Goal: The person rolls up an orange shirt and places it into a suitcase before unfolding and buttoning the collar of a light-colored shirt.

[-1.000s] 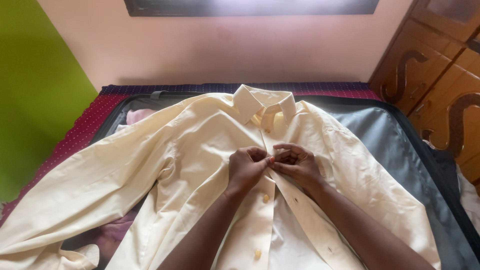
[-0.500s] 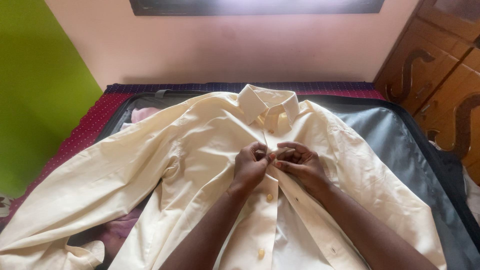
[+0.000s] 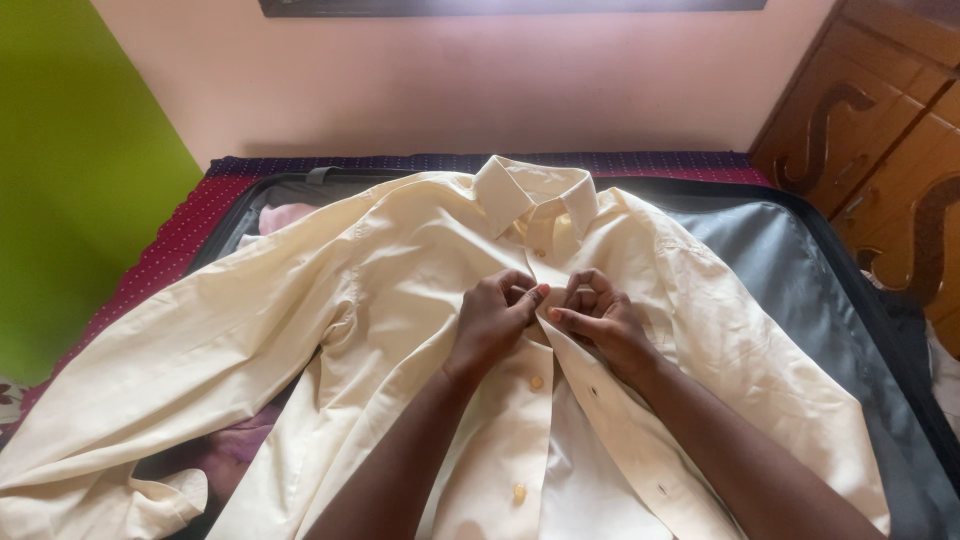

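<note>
A cream long-sleeved shirt lies spread face up over an open dark suitcase, collar toward the far wall. My left hand pinches the button edge of the shirt front at chest height. My right hand pinches the buttonhole edge right beside it, the fingertips of both hands almost touching. Below my hands the front lies open, with two cream buttons showing on the left edge.
The suitcase rests on a dark red dotted bedspread. Pink and purple clothes show under the left sleeve. A carved wooden cabinet stands at the right, a green wall at the left.
Both hands have stayed at the same spot on the shirt front, with my fingers shifting slightly on the two edges. The view has tipped down a little.
</note>
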